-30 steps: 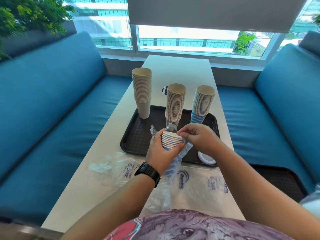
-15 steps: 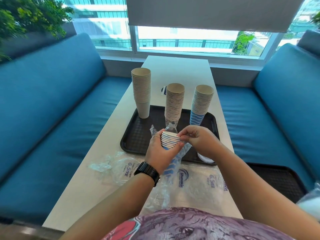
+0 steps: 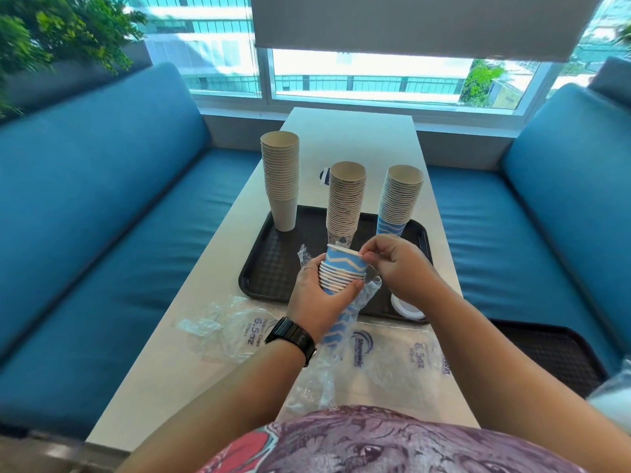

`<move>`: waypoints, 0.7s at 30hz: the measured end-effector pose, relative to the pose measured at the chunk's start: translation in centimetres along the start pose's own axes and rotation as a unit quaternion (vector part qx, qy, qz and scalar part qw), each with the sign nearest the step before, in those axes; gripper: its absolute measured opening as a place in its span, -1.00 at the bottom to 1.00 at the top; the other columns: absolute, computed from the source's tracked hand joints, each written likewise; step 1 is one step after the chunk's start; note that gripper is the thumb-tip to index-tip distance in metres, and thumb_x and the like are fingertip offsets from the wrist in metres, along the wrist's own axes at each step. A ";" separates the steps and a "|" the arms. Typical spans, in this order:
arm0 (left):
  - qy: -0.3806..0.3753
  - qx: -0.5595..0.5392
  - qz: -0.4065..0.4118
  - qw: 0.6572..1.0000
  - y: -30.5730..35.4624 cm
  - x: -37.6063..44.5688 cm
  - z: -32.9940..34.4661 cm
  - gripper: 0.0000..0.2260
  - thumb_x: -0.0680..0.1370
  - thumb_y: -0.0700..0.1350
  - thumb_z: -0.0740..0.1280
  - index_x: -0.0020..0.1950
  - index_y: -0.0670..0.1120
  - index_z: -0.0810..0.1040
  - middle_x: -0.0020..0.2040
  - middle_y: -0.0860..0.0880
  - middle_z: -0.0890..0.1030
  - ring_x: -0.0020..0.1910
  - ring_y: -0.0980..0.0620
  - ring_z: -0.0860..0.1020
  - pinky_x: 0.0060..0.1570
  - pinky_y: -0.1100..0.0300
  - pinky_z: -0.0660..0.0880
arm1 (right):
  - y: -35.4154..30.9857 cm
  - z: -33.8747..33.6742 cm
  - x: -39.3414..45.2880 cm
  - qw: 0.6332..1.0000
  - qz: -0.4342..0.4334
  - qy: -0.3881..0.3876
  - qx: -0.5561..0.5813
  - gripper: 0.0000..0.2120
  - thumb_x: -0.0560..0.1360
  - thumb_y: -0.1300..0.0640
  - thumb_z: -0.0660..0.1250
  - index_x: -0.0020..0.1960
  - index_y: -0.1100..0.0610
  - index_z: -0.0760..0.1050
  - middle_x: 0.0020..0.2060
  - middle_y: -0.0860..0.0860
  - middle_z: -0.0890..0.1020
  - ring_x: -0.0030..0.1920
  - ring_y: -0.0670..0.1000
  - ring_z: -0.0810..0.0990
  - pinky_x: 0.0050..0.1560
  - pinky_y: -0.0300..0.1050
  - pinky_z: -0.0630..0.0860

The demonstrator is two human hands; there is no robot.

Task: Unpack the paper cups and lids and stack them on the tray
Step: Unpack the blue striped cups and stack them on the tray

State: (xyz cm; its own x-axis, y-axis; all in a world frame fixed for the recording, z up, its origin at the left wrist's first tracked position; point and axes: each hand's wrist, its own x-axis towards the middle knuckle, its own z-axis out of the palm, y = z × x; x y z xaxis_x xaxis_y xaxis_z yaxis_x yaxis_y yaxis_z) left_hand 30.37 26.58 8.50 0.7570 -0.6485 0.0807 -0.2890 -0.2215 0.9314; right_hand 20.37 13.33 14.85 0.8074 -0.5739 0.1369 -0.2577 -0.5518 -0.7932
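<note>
Three cup stacks (image 3: 345,203) stand on the tray (image 3: 269,268); left hand (image 3: 316,300) grips a half-sleeved stack (image 3: 343,273), right hand (image 3: 397,268) pinches its top cup; lids mostly remain

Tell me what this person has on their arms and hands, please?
Both forearms are bare, with no sleeves reaching them. The left hand has a thin silvery ring on one finger, and a black wristwatch with a chunky band sits on that wrist. The right hand shows no ring, watch or bracelet. The person's top is purplish with a printed picture and a red patch.
</note>
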 end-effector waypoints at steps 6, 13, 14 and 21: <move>-0.007 0.003 -0.004 1.000 0.1 -0.1 -0.1 -0.35 0.36 0.16 0.54 0.38 0.08 0.39 0.19 0.05 0.51 0.08 0.21 0.55 0.09 0.32 0.51 | 0.0 -0.3 0.4 0.999 0.009 0.031 0.023 -0.84 0.57 0.21 0.31 -0.06 -0.02 0.57 -0.14 -0.06 0.62 -0.19 -0.17 0.52 -0.20 -0.36 0.39; -0.006 0.003 -0.003 1.000 0.0 -0.1 -0.2 -0.32 0.33 0.24 0.52 0.37 0.11 0.38 0.20 0.06 0.51 0.11 0.20 0.54 0.16 0.20 0.54 | 0.5 0.0 0.4 0.999 0.025 0.012 0.032 -0.88 0.56 0.21 0.34 -0.04 0.01 0.59 -0.10 -0.04 0.64 -0.10 -0.07 0.58 -0.21 -0.36 0.47; -0.005 0.002 -0.004 1.000 -0.1 -0.1 -0.2 -0.30 0.29 0.30 0.49 0.36 0.13 0.37 0.20 0.06 0.51 0.11 0.19 0.55 0.17 0.15 0.55 | 0.6 -0.1 0.5 0.999 0.024 0.016 0.046 -0.87 0.55 0.21 0.35 -0.07 -0.01 0.58 -0.13 -0.04 0.65 -0.14 -0.07 0.59 -0.18 -0.31 0.50; -0.007 -0.002 -0.016 1.000 -0.3 -0.2 -0.1 -0.27 0.28 0.32 0.47 0.38 0.11 0.39 0.20 0.06 0.50 0.14 0.15 0.54 0.23 0.07 0.52 | -0.4 -3.6 3.0 0.996 0.002 0.095 -0.003 -0.79 0.53 0.16 0.38 -0.18 -0.14 0.51 -0.23 -0.25 0.58 -0.18 -0.15 0.54 -0.16 -0.39 0.40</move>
State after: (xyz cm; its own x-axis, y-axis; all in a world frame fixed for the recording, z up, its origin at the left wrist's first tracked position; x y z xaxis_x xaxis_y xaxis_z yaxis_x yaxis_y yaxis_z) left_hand 30.43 26.84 8.26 0.7582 -0.6504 0.0454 -0.2617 -0.2397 0.9349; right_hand 20.97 9.64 17.67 0.6918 -0.6799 0.2432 -0.2652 -0.5525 -0.7902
